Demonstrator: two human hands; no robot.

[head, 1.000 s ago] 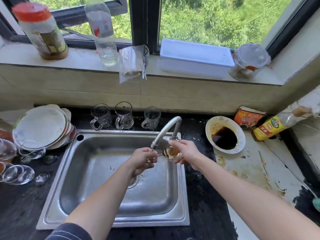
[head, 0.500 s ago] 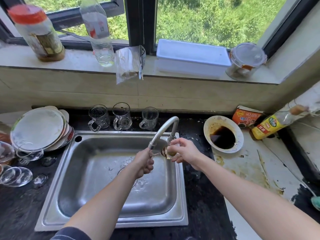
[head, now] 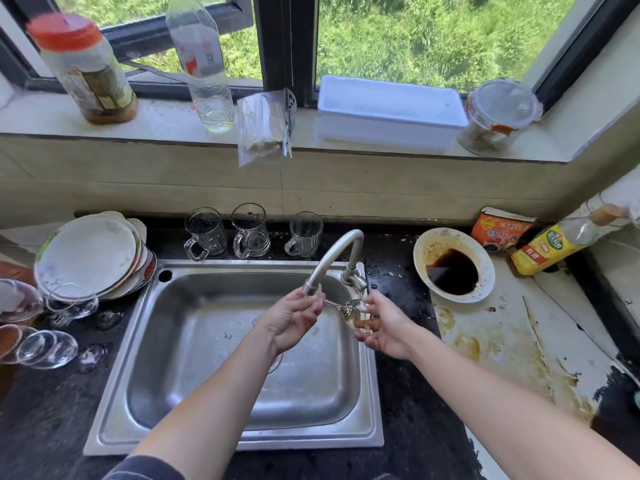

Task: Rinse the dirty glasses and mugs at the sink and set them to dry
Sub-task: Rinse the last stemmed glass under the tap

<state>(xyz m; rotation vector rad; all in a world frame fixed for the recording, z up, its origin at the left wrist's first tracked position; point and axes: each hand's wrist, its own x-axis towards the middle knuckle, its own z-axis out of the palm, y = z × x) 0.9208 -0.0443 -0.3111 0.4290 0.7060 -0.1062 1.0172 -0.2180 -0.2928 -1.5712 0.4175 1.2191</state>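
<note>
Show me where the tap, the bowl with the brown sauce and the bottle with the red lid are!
tap [head: 337,249], head view, on the curved spout.
bowl with brown sauce [head: 485,261], head view, on the right part of its white rim.
jar with red lid [head: 64,32], head view, on the red lid.

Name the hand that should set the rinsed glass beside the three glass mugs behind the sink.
Right. The right hand already grips the small clear glass; the left hand only touches it under the curved metal faucet.
</note>
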